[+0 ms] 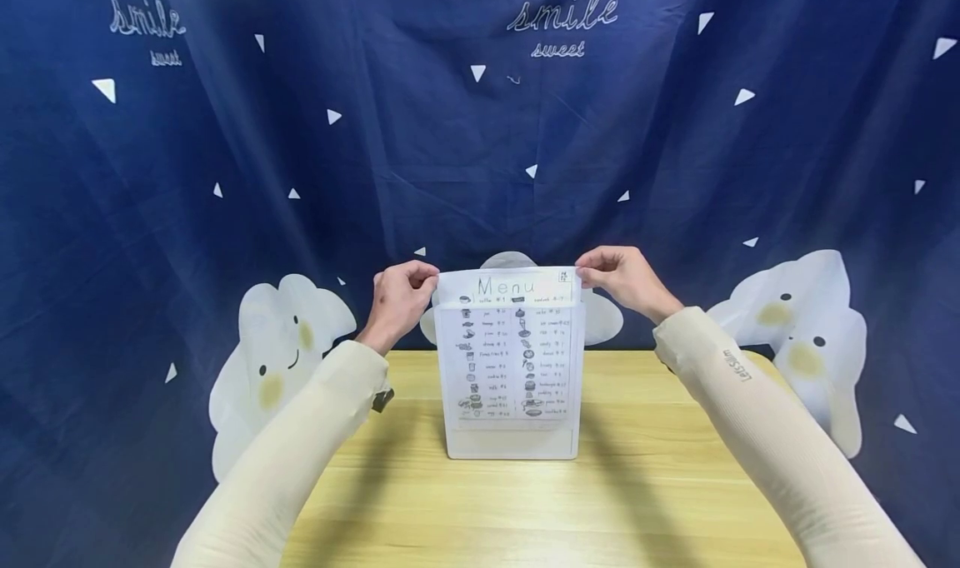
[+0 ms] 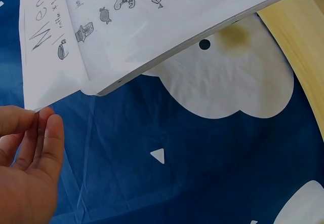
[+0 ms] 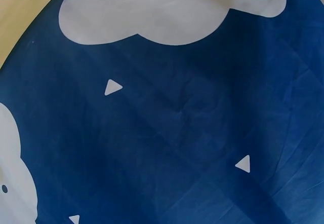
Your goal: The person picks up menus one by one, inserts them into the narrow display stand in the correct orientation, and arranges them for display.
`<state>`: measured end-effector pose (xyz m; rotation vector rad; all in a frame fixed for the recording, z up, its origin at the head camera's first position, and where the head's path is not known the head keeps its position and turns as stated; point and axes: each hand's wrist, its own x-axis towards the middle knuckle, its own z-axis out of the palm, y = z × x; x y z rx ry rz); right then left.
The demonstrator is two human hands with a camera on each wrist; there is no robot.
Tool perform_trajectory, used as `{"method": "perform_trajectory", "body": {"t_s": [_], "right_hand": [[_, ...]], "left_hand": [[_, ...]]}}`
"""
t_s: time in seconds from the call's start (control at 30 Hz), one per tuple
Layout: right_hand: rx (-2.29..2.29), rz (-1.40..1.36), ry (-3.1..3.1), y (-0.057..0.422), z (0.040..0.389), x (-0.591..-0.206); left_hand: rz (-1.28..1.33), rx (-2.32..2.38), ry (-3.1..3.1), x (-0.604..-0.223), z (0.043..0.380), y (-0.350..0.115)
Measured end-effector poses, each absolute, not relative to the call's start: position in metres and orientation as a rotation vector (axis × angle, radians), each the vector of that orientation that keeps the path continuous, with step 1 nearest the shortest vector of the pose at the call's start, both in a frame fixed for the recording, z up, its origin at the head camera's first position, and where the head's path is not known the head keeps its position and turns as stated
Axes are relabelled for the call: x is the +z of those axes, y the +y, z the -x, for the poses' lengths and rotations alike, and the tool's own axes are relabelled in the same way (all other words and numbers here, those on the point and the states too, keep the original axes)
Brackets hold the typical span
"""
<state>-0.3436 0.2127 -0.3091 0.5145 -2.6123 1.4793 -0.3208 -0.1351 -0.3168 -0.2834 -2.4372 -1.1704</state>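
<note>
A white sheet of paper headed "Menu", with small food drawings and prices in two columns, stands upright mostly inside a white, clear-fronted display stand. Its top strip sticks up above the stand's upper edge. My left hand pinches the sheet's upper left corner between thumb and fingers. At the upper right corner my right hand pinches it the same way. In the left wrist view the left hand grips the corner, just past the stand's edge. The right wrist view shows neither the right hand nor the sheet.
The stand rests on a light wood table, near its far edge. Behind hangs a dark blue curtain printed with white clouds, triangles and lettering. Shadows of both arms fall on the tabletop.
</note>
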Motion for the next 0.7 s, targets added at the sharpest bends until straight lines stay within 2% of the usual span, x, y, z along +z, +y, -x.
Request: {"method": "perform_trajectory", "body": {"t_s": [0.7], "right_hand": [[1.431,-0.538,-2.622,0.2135,0.3446,-0.3174]], "left_hand": [[0.294,-1.133,-2.469,-0.3225,0.3197,-0.1363]]}}
